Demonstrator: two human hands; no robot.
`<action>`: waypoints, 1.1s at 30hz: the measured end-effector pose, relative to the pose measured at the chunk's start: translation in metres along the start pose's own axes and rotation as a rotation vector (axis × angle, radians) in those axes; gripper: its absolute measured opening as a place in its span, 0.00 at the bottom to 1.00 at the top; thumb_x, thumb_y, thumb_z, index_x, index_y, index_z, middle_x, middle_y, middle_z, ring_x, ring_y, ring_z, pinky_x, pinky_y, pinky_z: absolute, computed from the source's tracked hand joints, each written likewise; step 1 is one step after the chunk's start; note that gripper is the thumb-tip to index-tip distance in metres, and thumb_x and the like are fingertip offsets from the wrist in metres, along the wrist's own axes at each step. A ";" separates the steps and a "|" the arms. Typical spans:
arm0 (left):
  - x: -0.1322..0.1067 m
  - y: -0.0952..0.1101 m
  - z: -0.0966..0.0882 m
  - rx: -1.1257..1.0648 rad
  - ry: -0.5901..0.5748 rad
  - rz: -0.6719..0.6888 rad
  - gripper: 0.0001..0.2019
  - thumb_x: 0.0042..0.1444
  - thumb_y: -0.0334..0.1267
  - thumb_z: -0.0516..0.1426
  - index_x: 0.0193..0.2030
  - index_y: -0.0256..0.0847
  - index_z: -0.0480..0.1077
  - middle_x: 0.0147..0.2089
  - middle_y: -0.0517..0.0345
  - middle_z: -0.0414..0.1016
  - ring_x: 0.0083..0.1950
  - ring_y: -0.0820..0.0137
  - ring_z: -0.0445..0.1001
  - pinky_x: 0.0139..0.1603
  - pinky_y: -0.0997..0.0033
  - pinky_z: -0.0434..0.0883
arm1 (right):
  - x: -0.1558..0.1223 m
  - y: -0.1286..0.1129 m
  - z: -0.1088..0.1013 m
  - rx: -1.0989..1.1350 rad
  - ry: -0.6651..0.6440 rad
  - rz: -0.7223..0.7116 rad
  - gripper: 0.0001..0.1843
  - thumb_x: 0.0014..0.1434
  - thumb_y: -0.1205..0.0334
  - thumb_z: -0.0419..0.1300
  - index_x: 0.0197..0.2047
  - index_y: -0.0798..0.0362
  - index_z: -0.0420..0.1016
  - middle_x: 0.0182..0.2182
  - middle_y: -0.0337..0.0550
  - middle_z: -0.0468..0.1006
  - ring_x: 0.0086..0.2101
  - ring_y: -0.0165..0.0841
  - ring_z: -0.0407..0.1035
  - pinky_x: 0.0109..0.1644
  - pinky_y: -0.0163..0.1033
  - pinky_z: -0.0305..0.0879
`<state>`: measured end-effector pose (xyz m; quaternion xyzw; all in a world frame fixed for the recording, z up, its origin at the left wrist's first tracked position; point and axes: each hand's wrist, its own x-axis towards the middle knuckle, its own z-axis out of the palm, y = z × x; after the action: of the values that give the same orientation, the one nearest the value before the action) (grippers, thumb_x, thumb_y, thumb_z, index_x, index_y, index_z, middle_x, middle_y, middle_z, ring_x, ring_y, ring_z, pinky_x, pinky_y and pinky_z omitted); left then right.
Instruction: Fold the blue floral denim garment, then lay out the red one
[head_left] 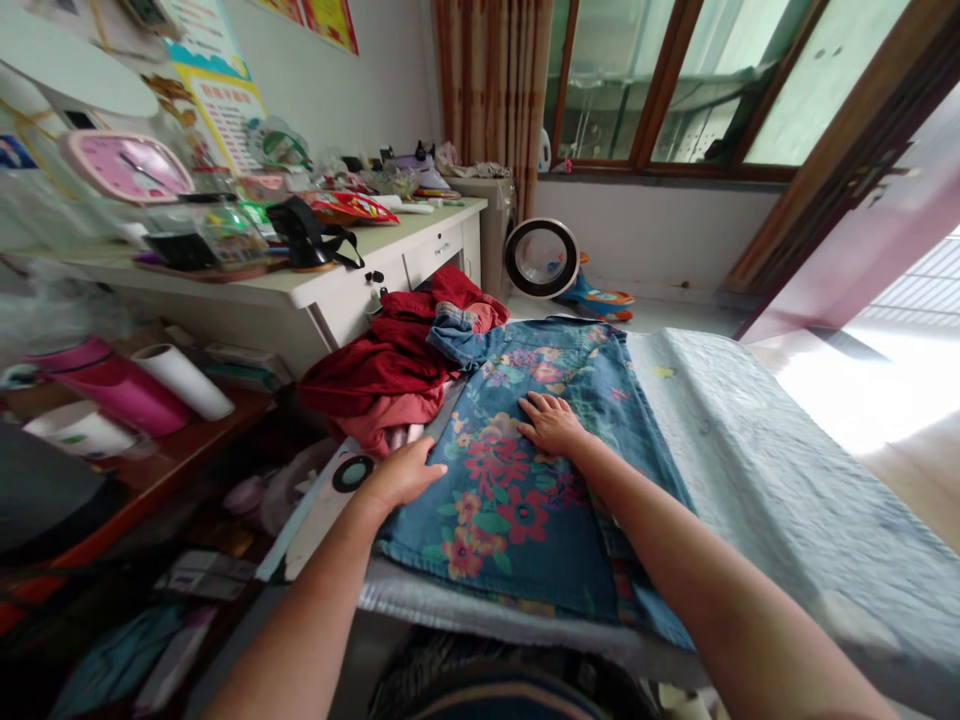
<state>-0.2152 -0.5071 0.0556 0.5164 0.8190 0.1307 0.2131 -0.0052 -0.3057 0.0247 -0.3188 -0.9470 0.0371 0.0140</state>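
Observation:
A blue denim garment (499, 500) printed with pink, red and orange flowers lies spread before me, its hem toward me; whether it is trousers or a skirt I cannot tell. My right hand (555, 424) rests flat on the middle of the cloth, fingers spread. At the garment's left edge is my left hand (405, 474), thumb stretched out over the cloth and nothing visibly gripped. Beneath the denim is a pale quilted cover (720, 430). A heap of red clothes (382, 365) sits beyond my left hand, with a bunched piece of blue denim beside it.
A desk (427, 225) on the left carries a pink clock (127, 165), jars and a black strap. Lower left, a pink bottle (112, 385) lies near a white roll (184, 380). Ahead is a washing machine with its round door (541, 258) swung out. A door (862, 210) stands ajar at right.

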 end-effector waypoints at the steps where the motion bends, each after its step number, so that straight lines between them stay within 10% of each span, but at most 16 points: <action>1: -0.003 -0.002 -0.001 -0.047 -0.017 0.005 0.14 0.51 0.42 0.58 0.44 0.41 0.72 0.45 0.52 0.80 0.48 0.59 0.78 0.48 0.67 0.71 | -0.005 -0.003 -0.003 -0.001 -0.021 -0.016 0.31 0.66 0.47 0.49 0.68 0.52 0.58 0.67 0.52 0.58 0.63 0.46 0.53 0.65 0.51 0.49; 12: -0.018 0.021 0.006 -0.863 -0.095 0.125 0.22 0.50 0.48 0.61 0.49 0.37 0.71 0.48 0.49 0.79 0.48 0.57 0.77 0.48 0.61 0.72 | -0.111 -0.069 -0.020 0.193 -0.145 -0.228 0.34 0.60 0.50 0.58 0.67 0.48 0.61 0.66 0.49 0.60 0.63 0.48 0.54 0.65 0.53 0.53; 21: -0.030 0.071 0.012 -1.058 -0.210 0.338 0.16 0.53 0.40 0.60 0.47 0.37 0.70 0.46 0.53 0.77 0.47 0.62 0.74 0.52 0.63 0.70 | -0.122 -0.064 -0.019 0.500 -0.052 -0.257 0.21 0.57 0.62 0.58 0.55 0.49 0.75 0.57 0.47 0.73 0.59 0.42 0.62 0.65 0.49 0.54; 28: -0.029 0.096 0.045 -0.955 -0.283 0.481 0.22 0.54 0.35 0.57 0.57 0.40 0.66 0.56 0.53 0.73 0.57 0.61 0.71 0.60 0.60 0.66 | -0.122 -0.040 -0.020 0.939 0.323 0.244 0.16 0.64 0.55 0.49 0.45 0.53 0.75 0.37 0.43 0.81 0.34 0.33 0.75 0.40 0.36 0.68; 33: -0.036 0.112 0.070 -0.611 -0.397 0.689 0.29 0.48 0.34 0.62 0.60 0.40 0.67 0.67 0.49 0.62 0.67 0.56 0.60 0.69 0.58 0.56 | -0.128 -0.036 -0.023 0.720 0.365 0.389 0.18 0.63 0.51 0.52 0.48 0.52 0.74 0.34 0.42 0.80 0.34 0.34 0.74 0.40 0.37 0.66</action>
<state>-0.0785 -0.4918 0.0506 0.6860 0.4687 0.3264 0.4508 0.0760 -0.4103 0.0498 -0.4670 -0.7782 0.3093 0.2839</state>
